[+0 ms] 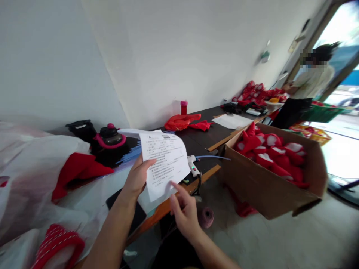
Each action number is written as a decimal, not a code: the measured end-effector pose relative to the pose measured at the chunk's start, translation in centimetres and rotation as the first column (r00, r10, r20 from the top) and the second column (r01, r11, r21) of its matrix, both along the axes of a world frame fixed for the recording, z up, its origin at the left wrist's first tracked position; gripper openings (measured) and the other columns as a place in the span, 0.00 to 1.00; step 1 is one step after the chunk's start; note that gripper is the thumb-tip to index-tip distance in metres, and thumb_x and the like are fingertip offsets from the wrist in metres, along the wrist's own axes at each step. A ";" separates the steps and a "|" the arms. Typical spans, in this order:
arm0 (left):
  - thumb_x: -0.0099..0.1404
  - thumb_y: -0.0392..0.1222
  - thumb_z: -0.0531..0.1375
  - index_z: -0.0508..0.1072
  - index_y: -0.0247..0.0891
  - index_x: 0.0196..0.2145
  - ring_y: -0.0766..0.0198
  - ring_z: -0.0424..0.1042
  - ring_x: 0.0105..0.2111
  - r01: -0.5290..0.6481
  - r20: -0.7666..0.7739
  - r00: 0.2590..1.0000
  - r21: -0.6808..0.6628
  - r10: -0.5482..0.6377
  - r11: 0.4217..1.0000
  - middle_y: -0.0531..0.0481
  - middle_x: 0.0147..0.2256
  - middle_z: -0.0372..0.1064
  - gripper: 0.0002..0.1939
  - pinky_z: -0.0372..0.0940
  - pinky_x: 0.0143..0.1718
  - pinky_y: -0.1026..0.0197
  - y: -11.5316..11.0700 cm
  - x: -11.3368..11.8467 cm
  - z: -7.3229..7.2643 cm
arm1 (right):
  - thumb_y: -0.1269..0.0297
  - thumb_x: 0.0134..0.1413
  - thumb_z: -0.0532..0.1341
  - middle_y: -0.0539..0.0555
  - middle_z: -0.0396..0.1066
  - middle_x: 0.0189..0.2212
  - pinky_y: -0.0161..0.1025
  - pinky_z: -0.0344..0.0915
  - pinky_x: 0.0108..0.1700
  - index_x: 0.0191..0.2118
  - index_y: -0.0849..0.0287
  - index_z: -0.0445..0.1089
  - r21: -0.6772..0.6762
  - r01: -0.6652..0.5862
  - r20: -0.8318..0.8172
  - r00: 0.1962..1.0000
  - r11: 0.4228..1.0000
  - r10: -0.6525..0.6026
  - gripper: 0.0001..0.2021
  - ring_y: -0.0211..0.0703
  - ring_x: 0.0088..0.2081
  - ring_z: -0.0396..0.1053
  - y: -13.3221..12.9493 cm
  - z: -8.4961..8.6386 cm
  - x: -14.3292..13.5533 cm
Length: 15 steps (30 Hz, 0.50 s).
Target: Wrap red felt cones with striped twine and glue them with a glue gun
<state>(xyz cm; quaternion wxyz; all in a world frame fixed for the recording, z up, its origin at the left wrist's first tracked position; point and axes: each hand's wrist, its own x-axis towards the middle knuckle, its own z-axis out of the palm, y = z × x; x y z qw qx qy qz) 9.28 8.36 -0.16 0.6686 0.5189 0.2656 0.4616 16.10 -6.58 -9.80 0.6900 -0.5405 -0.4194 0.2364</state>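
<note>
My left hand [138, 175] grips a printed paper [165, 164] by its left edge, thumb on the front, and holds it up over the table. More paper shows folded back behind its top. At the lower right edge of the sheet is my right hand [185, 211], its index finger stretched out over the print and its thumb apart; nothing is in it. I cannot tell whether the fingertip touches the paper. Just right of the sheet lies a white glue gun [193, 165] with a lit green switch and a blue glue stick [214, 157] in its back.
A cardboard box [272, 183] of red and white stuffed pieces stands at right. Red fabric [81, 172] and plastic bags [33, 179] lie left. A dark phone-like slab [134, 216] rests under my left arm. A twine spool [206, 217] is below. Another person [308, 82] stands far right.
</note>
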 end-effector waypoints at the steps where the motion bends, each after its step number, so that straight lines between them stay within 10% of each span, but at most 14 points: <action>1: 0.54 0.41 0.70 0.76 0.40 0.55 0.43 0.74 0.54 0.006 -0.003 1.000 -0.013 -0.006 1.000 0.44 0.50 0.78 0.30 0.69 0.57 0.47 0.0 -0.1 0.0 | 0.54 0.67 0.57 0.43 0.58 0.19 0.31 0.52 0.23 0.60 0.61 0.69 0.001 -0.017 0.020 1.000 1.000 0.017 0.23 0.31 0.19 0.52 -0.1 0.2 -0.3; 6: 0.53 0.40 0.71 0.76 0.39 0.53 0.43 0.74 0.53 0.017 -0.016 1.000 -0.106 -0.019 0.994 0.48 0.49 0.79 0.29 0.73 0.52 0.51 -0.2 -0.5 -0.1 | 0.54 0.66 0.57 0.42 0.56 0.16 0.31 0.50 0.22 0.44 0.61 0.75 -0.013 -0.053 0.081 0.995 0.998 0.054 0.16 0.31 0.18 0.51 0.0 0.5 -1.4; 15: 0.52 0.41 0.70 0.78 0.40 0.48 0.46 0.75 0.53 -0.010 -0.047 0.999 -0.099 0.005 0.995 0.51 0.47 0.80 0.24 0.72 0.51 0.55 -0.2 -1.6 -0.8 | 0.65 0.50 0.61 0.42 0.49 0.15 0.31 0.44 0.21 0.20 0.55 0.52 0.001 0.014 0.144 0.989 1.000 -0.014 0.16 0.29 0.18 0.46 0.1 1.3 -2.9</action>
